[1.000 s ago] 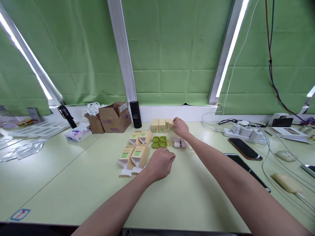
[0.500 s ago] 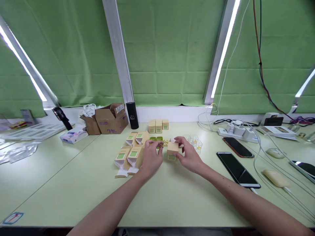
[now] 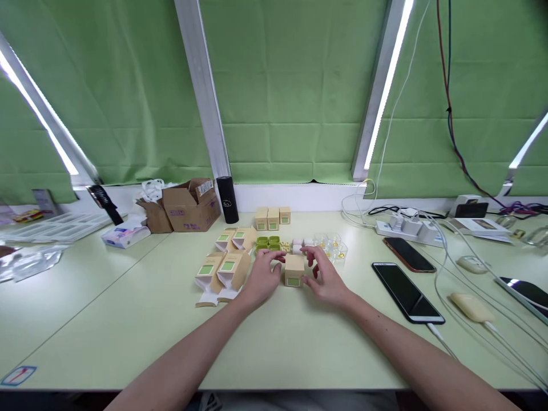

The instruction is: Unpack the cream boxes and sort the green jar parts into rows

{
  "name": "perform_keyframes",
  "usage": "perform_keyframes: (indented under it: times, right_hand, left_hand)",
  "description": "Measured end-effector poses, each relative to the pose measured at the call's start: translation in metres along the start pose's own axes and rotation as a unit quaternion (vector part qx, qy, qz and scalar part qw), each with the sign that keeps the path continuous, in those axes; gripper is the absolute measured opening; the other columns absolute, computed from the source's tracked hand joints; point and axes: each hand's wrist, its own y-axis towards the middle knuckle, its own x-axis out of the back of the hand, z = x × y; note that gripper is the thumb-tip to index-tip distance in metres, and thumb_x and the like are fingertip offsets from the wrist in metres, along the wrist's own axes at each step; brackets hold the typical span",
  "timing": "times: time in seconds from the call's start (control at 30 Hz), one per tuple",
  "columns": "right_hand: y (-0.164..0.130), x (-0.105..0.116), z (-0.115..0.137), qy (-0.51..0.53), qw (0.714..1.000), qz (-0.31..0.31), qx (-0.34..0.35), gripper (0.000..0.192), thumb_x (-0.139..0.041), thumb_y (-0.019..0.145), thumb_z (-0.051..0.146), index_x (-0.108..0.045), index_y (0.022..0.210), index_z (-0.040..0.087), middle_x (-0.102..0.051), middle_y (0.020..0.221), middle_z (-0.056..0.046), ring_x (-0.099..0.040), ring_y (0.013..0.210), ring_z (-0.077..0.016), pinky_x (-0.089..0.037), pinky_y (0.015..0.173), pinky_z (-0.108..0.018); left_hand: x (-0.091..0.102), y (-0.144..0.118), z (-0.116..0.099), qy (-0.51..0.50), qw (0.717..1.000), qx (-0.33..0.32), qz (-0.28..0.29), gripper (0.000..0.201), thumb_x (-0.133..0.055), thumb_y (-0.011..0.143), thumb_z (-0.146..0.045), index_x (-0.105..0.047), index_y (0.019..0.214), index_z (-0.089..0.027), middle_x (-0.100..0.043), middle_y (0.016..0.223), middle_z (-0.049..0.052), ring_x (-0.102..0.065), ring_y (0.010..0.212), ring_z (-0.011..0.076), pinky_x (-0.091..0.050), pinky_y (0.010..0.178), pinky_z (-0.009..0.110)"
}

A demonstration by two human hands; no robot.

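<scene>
The counter (image 3: 128, 319) was a big smooth pale-green slab, matte, kind of slick looking, so my guess was anything light could skate across it with a careless nudge. Off to the left sat an open brown cardboard carton (image 3: 191, 204), rough corrugated stuff with its flaps up, and a black cylinder (image 3: 227, 199) stood upright beside it. Right side had two glossy black phones (image 3: 406, 291) lying flat among white cables, well apart from the action. In the middle, four folded tan paper cartons (image 3: 226, 268) with green labels lay tipped over near the left hand (image 3: 262, 278). The small tan box (image 3: 294, 270), a cube of thin card with a green square on its front, stood upright on the counter between both hands, and the right hand (image 3: 327, 278) flanked it from the other side. Both sets of fingers were loosely curled and half spread, touching or nearly touching the box's sides rather than clamping it; I couldn't tell if there was real pressure. Squeezing thin card too hard would probably have dented it. Just behind it sat little green trays (image 3: 268, 241), white rolls (image 3: 297, 249) and clear plastic cups (image 3: 338, 249), all light enough that a knuckle reaching back could have knocked them over.
</scene>
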Motion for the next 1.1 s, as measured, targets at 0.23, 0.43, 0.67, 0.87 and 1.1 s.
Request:
perform_keyframes:
  times: [0.23, 0.43, 0.67, 0.87, 1.1]
  right_hand:
    - [0.001, -0.004, -0.005, -0.025, 0.999, -0.033, -0.012, 0.046, -0.054, 0.084, 0.019, -0.046, 0.128, 0.026, -0.058, 0.086, 0.001, -0.058, 0.073, -0.0188, -0.049, 0.067, -0.031]
    - [0.002, -0.002, -0.007, 0.002, 0.997, -0.078, -0.013, 0.033, -0.051, 0.089, 0.022, -0.051, 0.122, 0.026, -0.065, 0.072, 0.004, -0.055, 0.057, -0.0164, -0.045, 0.059, -0.029]
    - [0.004, -0.003, -0.014, 0.03, 0.994, -0.097, -0.035, 0.027, -0.048, 0.094, 0.024, -0.053, 0.12, 0.027, -0.075, 0.084, 0.001, -0.06, 0.058, -0.0164, -0.046, 0.06, -0.028]
    - [0.009, -0.004, -0.025, 0.059, 0.996, -0.042, -0.056, 0.031, -0.045, 0.089, 0.018, -0.053, 0.119, 0.025, -0.066, 0.074, 0.004, -0.058, 0.06, -0.0167, -0.043, 0.061, -0.027]
    - [0.016, -0.008, -0.037, 0.043, 0.995, -0.008, -0.094, 0.027, -0.044, 0.085, 0.017, -0.056, 0.109, 0.023, -0.063, 0.068, 0.005, -0.058, 0.065, -0.0185, -0.041, 0.066, -0.029]
  left_hand:
    - [0.002, 0.001, 0.002, -0.004, 1.0, -0.013, -0.006, 0.025, -0.055, 0.089, -0.009, -0.074, 0.102, -0.021, -0.067, 0.109, 0.007, -0.065, 0.105, 0.0206, -0.053, 0.103, 0.04]
    - [0.002, 0.001, 0.002, -0.001, 1.0, -0.013, -0.016, 0.02, -0.056, 0.089, -0.012, -0.072, 0.097, -0.02, -0.068, 0.105, 0.007, -0.066, 0.102, 0.021, -0.053, 0.099, 0.04]
    - [0.003, 0.001, 0.004, 0.01, 1.0, -0.017, -0.009, 0.023, -0.054, 0.09, -0.011, -0.07, 0.101, -0.023, -0.071, 0.092, 0.004, -0.065, 0.106, 0.0246, -0.05, 0.098, 0.043]
    - [0.005, -0.002, 0.0, 0.003, 0.999, -0.023, -0.027, 0.026, -0.061, 0.087, -0.011, -0.07, 0.108, -0.023, -0.068, 0.106, 0.006, -0.06, 0.116, 0.0252, -0.048, 0.104, 0.043]
    - [0.006, -0.005, -0.006, -0.04, 0.999, -0.019, -0.001, 0.045, -0.069, 0.081, -0.013, -0.063, 0.123, -0.025, -0.066, 0.115, 0.007, -0.053, 0.127, 0.0275, -0.043, 0.112, 0.047]
